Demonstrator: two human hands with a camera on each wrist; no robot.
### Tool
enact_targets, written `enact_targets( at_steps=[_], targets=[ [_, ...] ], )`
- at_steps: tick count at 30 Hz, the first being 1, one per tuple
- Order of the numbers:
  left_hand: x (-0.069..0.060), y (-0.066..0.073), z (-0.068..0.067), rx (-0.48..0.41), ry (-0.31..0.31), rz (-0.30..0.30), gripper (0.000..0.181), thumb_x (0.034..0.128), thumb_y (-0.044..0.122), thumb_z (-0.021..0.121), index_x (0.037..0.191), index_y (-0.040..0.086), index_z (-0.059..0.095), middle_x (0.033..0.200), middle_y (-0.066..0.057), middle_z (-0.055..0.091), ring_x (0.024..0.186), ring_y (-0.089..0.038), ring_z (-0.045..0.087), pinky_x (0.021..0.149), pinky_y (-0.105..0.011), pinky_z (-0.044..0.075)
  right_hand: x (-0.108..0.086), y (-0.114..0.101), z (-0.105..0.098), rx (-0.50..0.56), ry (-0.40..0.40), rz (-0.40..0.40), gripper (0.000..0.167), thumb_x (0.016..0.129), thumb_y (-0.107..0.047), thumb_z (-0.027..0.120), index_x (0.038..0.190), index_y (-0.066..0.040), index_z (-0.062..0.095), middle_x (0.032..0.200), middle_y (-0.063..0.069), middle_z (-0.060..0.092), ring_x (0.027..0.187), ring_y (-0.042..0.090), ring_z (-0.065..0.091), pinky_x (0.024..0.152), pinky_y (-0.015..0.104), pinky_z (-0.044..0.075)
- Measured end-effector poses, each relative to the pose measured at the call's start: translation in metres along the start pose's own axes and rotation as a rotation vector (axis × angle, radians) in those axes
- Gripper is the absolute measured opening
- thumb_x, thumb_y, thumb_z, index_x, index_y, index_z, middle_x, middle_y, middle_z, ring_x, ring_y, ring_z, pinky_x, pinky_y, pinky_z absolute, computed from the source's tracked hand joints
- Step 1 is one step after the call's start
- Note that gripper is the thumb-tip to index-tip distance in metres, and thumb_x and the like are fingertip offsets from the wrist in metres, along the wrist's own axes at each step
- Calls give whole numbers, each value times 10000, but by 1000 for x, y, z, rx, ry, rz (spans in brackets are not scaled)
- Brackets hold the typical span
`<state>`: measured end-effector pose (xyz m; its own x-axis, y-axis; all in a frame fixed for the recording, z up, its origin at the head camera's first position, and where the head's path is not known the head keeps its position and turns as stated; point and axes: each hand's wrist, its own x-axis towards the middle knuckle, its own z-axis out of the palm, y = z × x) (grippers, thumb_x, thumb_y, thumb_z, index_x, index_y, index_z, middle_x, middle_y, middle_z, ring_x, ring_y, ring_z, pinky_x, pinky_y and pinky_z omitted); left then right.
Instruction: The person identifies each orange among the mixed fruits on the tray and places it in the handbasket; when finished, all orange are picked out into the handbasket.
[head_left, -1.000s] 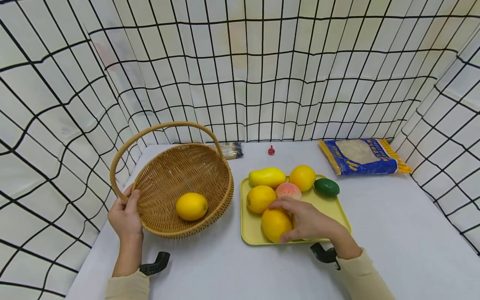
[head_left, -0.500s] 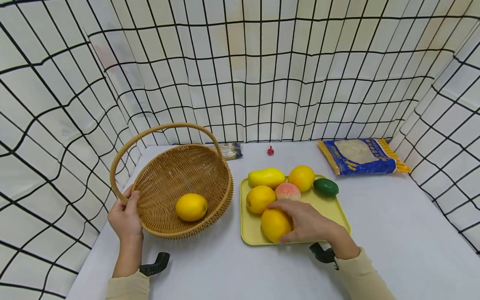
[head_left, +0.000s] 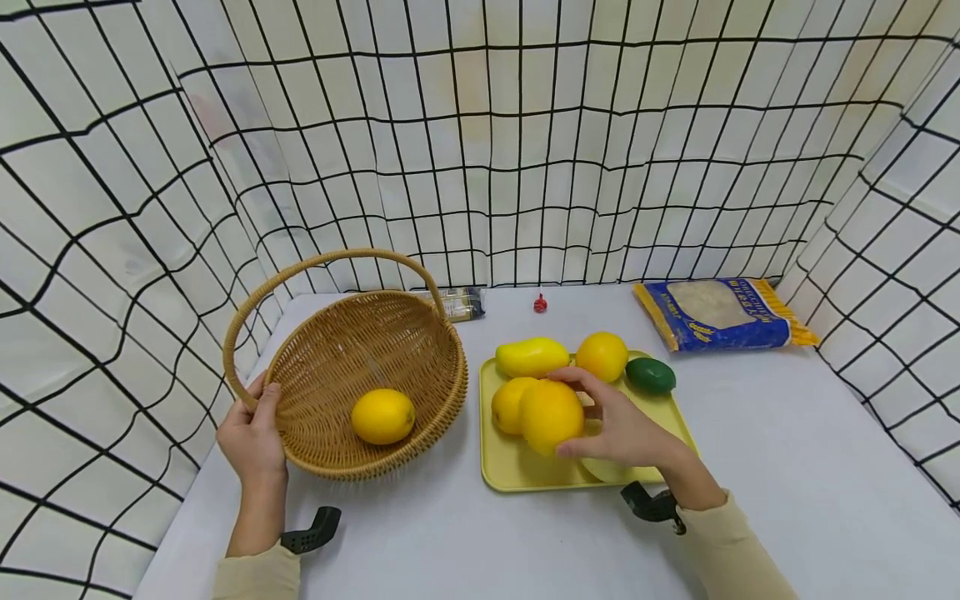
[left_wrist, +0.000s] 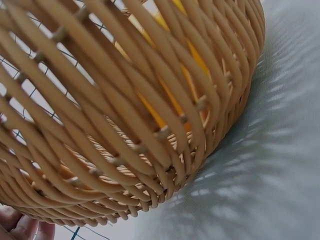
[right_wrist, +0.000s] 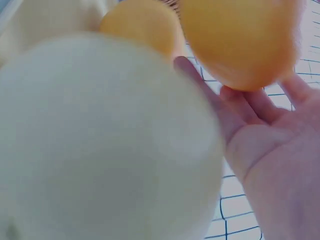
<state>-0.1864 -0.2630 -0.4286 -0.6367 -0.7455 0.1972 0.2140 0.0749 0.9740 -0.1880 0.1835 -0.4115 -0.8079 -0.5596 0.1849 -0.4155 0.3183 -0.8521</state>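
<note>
In the head view my left hand (head_left: 253, 433) grips the left rim of a wicker basket (head_left: 337, 350), thumb over the edge. The basket tilts toward me with a lemon (head_left: 383, 416) inside. My right hand (head_left: 622, 425) holds an orange (head_left: 551, 417) above the yellow tray (head_left: 498, 475), fingers and thumb around its right side. Behind that orange lies another yellow-orange fruit (head_left: 506, 407), partly covered. A large pale round fruit (right_wrist: 110, 140) fills the right wrist view's foreground; in the head view my right hand mostly hides it. The left wrist view shows the basket's weave (left_wrist: 125, 110) close up.
A yellow mango-like fruit (head_left: 532, 357), another orange (head_left: 602, 357) and a dark green avocado-like fruit (head_left: 650, 376) lie on the tray. Behind are a blue-and-yellow packet (head_left: 720, 315), a small red object (head_left: 540, 303) and a clear packet (head_left: 463, 304). Black netting over white cloth walls surrounds the table.
My right hand has raised the orange off the tray, and it now overlaps the fruit behind it. The peach has gone out of sight behind the hand. My left hand and the basket stay put.
</note>
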Motion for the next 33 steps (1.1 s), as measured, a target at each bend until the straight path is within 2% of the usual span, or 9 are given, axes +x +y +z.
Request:
enact_targets(
  at_steps=[3, 8, 14, 22, 28, 30, 33],
  targets=[
    [-1, 0, 0, 3, 3, 5, 299, 891, 171, 717, 1139, 4, 709, 1123, -62, 719, 917, -4, 630, 743, -112, 453, 7, -7, -1, 116, 55, -38, 774, 807, -135, 805, 1444, -177, 367, 1434, 22, 428, 1227, 270, 484, 951, 385, 492],
    [-1, -1, 0, 12, -1, 14, 290, 894, 172, 711, 1138, 15, 713, 1089, -14, 732, 941, -8, 623, 747, -114, 448, 21, -19, 6, 259, 125, -91, 761, 845, -37, 745, 1475, -119, 326, 1453, 96, 395, 1197, 297, 509, 957, 319, 488],
    [1, -2, 0, 2, -18, 13, 312, 896, 166, 708, 1125, -47, 698, 1137, -41, 718, 991, -29, 634, 761, -102, 457, 40, -31, 25, 278, 157, -114, 774, 844, -38, 750, 1486, -147, 333, 1446, 76, 436, 1200, 270, 522, 964, 332, 486],
    [2, -3, 0, 25, -21, 49, 291, 897, 160, 707, 1114, -34, 707, 1112, -17, 726, 1033, -60, 628, 801, -109, 447, 65, -46, 45, 294, 126, -167, 782, 833, -24, 757, 1482, -167, 345, 1437, 55, 440, 1178, 273, 536, 929, 355, 511],
    [2, -2, 1, 73, -10, 91, 291, 903, 174, 706, 977, -107, 691, 1132, -36, 719, 1040, -51, 630, 803, -125, 448, 81, -54, 58, 294, 97, -185, 826, 800, 61, 751, 1489, -119, 332, 1457, 66, 416, 1196, 277, 528, 910, 370, 522],
    [2, -2, 1, 57, -10, 87, 289, 899, 164, 708, 975, -115, 688, 1136, -50, 717, 1028, -44, 632, 791, -124, 449, 86, -56, 61, 303, 106, -190, 831, 793, 81, 749, 1487, -101, 330, 1462, 79, 410, 1201, 283, 524, 905, 375, 525],
    [2, -3, 1, 25, -11, 63, 265, 897, 156, 708, 1069, -46, 715, 1143, -81, 711, 995, -36, 631, 773, -123, 449, 91, -59, 64, 335, 125, -201, 812, 801, 57, 756, 1481, -99, 341, 1454, 65, 418, 1200, 271, 525, 899, 380, 528]
  ],
)
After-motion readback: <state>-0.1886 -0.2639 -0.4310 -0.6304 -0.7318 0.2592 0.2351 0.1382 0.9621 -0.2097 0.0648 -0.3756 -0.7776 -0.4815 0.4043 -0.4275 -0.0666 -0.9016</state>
